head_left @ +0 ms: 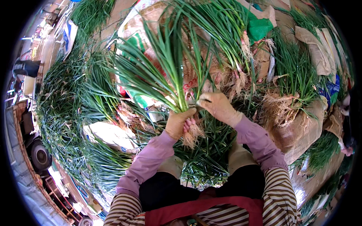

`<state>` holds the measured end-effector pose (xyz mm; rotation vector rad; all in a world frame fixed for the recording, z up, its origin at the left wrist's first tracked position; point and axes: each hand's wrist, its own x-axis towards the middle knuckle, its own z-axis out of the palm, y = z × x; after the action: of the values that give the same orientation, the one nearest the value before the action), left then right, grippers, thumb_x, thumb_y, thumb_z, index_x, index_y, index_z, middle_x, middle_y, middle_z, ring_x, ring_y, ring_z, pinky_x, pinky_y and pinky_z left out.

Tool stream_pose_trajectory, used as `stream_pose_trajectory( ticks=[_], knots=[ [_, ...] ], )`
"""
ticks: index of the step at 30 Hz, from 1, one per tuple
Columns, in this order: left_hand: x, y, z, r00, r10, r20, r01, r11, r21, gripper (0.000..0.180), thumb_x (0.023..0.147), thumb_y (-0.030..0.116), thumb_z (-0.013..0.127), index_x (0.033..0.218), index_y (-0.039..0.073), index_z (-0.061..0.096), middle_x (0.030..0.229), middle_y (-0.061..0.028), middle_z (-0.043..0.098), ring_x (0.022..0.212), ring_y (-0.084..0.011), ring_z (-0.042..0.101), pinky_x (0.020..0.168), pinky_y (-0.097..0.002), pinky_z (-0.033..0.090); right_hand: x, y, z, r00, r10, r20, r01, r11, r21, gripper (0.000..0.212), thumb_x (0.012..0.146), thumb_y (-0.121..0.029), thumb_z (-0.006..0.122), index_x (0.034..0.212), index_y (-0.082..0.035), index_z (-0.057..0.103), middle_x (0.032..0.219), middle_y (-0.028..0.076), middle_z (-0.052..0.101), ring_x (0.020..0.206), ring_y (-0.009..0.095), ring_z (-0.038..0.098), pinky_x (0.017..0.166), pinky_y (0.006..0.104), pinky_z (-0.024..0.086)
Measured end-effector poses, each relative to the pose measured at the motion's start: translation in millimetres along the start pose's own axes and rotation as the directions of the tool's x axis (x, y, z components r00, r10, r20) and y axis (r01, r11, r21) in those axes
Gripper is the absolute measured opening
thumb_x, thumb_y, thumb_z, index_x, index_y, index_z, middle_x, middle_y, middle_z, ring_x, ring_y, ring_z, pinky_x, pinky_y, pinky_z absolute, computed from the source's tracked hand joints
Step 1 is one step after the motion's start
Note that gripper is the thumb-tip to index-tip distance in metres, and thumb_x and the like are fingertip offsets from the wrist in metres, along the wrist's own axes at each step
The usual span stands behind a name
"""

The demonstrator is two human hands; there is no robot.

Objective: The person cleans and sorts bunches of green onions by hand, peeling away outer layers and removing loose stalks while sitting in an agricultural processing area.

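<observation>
Green onion leaves fill almost the whole picture. The left hand (180, 122), in a tan glove, is closed tightly around a bunch of green onions (169, 75) just above the roots, so the long leaves fan upward and away from the person and the pale roots (192, 136) hang below the fist. The right hand (218, 107), also gloved, is just beside the left one at the neck of the bunch. Its fingers are curled and pinched on something small near the stems; I cannot tell if it is a tie, a loose leaf or a small tool, because the glove hides it.

More onions lie all around: a heap of loose onions (64, 109) on the left, another bundle with roots (241, 75) behind the hands, and a clump with straw-coloured roots (281, 107) on the right. They lie on printed sacks (141, 22) and brown cardboard (316, 49). A red apron (211, 209) and purple sleeve covers (151, 162) are seen at the lower edge.

To do this step well, I think the left hand should keep its firm grip low on the stems, so the bunch does not spread or slip. The right hand should work close to the fist, with small and careful pulls, because the leaves bend and tear easily. It is better to keep the root ends level, so the bunch stays even.
</observation>
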<state>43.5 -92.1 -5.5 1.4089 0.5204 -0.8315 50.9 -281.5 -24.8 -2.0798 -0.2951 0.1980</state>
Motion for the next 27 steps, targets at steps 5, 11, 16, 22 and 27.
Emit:
stream_pose_trajectory(
  ticks=[5, 11, 16, 22, 27],
  knots=[
    [-5, -1, 1, 0.997, 0.056, 0.047, -0.058, 0.998, 0.037, 0.023, 0.084, 0.025, 0.065, 0.08, 0.003, 0.068, 0.055, -0.0017, 0.058, 0.036, -0.0038, 0.044, 0.031, -0.0167, 0.028, 14, 14, 4, 0.99, 0.143, -0.02, -0.139, 0.981, 0.136, 0.028, 0.087, -0.032, 0.058, 0.084, -0.004, 0.061, 0.067, 0.014, 0.055, 0.065, 0.031, 0.057, 0.063, 0.0399, 0.045],
    [-6, -5, -1, 0.993, 0.118, 0.013, -0.118, 0.991, 0.061, 0.028, 0.085, 0.026, 0.064, 0.074, 0.0, 0.065, 0.053, -0.0079, 0.06, 0.034, -0.0067, 0.045, 0.029, -0.0178, 0.029, 5, 1, 31, 0.999, 0.03, -0.039, -0.033, 0.997, -0.075, 0.031, 0.09, -0.029, 0.054, 0.076, -0.001, 0.053, 0.065, 0.015, 0.054, 0.062, 0.03, 0.056, 0.061, 0.0417, 0.045],
    [-10, 4, 10, 0.99, 0.101, 0.098, -0.104, 0.994, 0.03, 0.031, 0.085, 0.028, 0.064, 0.074, 0.0, 0.065, 0.053, -0.0084, 0.059, 0.036, -0.0099, 0.05, 0.03, -0.0188, 0.03, -2, 96, 19, 0.876, 0.331, -0.351, -0.206, 0.914, 0.349, 0.028, 0.09, -0.028, 0.054, 0.077, -0.003, 0.058, 0.064, 0.012, 0.057, 0.052, 0.016, 0.053, 0.051, 0.0341, 0.045],
    [-13, -6, -3, 0.977, 0.058, 0.204, -0.04, 0.995, -0.088, 0.029, 0.086, 0.027, 0.062, 0.083, -0.001, 0.064, 0.064, -0.0087, 0.062, 0.049, -0.0145, 0.059, 0.035, -0.0206, 0.037, 20, 13, 9, 0.884, 0.278, 0.377, -0.433, 0.181, 0.883, 0.014, 0.09, -0.018, 0.057, 0.095, -0.005, 0.057, 0.075, -0.003, 0.051, 0.059, 0.006, 0.042, 0.058, 0.021, 0.037],
    [-8, -14, -15, 0.949, 0.026, 0.315, 0.021, 0.989, -0.144, 0.028, 0.085, 0.027, 0.062, 0.087, -0.001, 0.063, 0.064, -0.0091, 0.062, 0.052, -0.0168, 0.062, 0.036, -0.0215, 0.041, 23, 4, 22, 0.919, 0.314, 0.238, -0.317, 0.228, 0.921, 0.017, 0.089, -0.021, 0.058, 0.087, -0.004, 0.059, 0.07, -0.002, 0.05, 0.058, 0.006, 0.04, 0.054, 0.0227, 0.036]
  ],
)
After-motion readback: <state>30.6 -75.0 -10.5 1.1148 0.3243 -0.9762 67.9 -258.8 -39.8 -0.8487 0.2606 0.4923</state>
